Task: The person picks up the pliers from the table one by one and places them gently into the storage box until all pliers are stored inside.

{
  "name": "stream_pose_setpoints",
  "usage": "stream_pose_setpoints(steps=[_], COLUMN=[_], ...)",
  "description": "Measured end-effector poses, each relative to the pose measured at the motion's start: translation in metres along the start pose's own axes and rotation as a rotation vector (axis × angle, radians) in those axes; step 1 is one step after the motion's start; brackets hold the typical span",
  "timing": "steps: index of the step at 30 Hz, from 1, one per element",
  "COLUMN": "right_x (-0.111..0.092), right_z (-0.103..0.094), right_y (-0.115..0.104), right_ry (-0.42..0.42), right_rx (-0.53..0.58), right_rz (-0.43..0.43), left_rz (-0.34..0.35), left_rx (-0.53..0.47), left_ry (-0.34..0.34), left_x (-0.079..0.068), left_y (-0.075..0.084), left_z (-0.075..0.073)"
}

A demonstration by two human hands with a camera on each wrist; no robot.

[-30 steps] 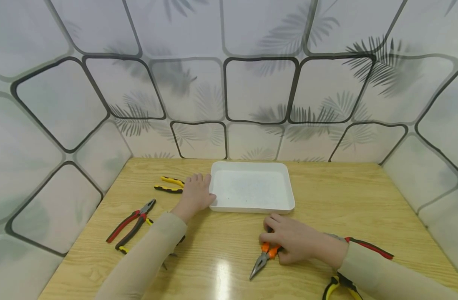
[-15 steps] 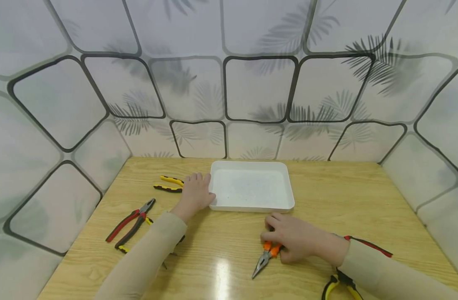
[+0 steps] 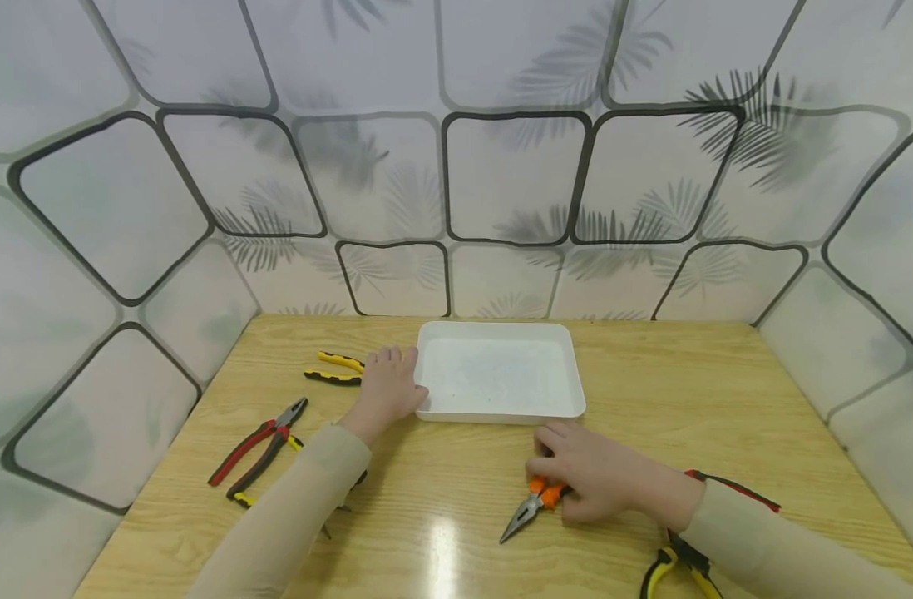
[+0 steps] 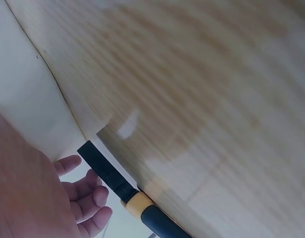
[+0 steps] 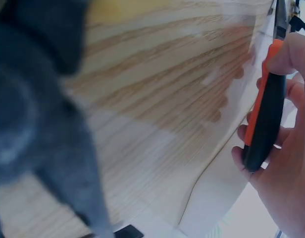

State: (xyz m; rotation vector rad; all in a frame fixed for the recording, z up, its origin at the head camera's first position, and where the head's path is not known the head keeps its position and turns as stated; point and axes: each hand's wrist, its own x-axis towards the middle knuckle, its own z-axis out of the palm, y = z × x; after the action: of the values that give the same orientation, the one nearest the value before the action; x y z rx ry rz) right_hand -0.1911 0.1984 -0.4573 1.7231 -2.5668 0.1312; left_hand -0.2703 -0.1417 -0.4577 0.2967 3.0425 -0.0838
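loose-fingered left hand [image 3: 387,389] partly blocks yellow pliers [image 3: 333,378] near the white tray [image 3: 501,417], while right hand [image 3: 594,472] grips orange pliers [image 3: 535,502].

We count two hands [image 3: 387,391] [image 3: 594,472], two sleeves [image 3: 295,499] [image 3: 748,532], one tray [image 3: 501,374], one table [image 3: 666,374], one orange tool [image 3: 531,506], two red tools [image 3: 281,427] [image 3: 737,489] and at least three yellow tools [image 3: 342,361] [image 3: 295,443] [image 3: 657,567], some being too hidden to tell.
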Motion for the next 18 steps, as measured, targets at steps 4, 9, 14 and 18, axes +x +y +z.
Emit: stream_pose_setpoints(steps=[4, 9, 14, 18], right_x=[-0.001, -0.001, 0.000, 0.000], right_z=[0.000, -0.001, -0.001, -0.002], right_y=[0.002, 0.005, 0.009, 0.011], right_ry=[0.029, 0.090, 0.150, 0.161], right_rx=[0.009, -0.030, -0.076, -0.083], right_rz=[-0.003, -0.026, -0.048, -0.036], left_rz=[0.002, 0.000, -0.001, 0.002], left_rx=[0.010, 0.015, 0.020, 0.022], left_ry=[0.002, 0.003, 0.004, 0.000], left_x=[0.000, -0.001, -0.001, -0.001], left_y=[0.000, 0.000, 0.000, 0.001], left_z=[0.001, 0.002, 0.000, -0.001])
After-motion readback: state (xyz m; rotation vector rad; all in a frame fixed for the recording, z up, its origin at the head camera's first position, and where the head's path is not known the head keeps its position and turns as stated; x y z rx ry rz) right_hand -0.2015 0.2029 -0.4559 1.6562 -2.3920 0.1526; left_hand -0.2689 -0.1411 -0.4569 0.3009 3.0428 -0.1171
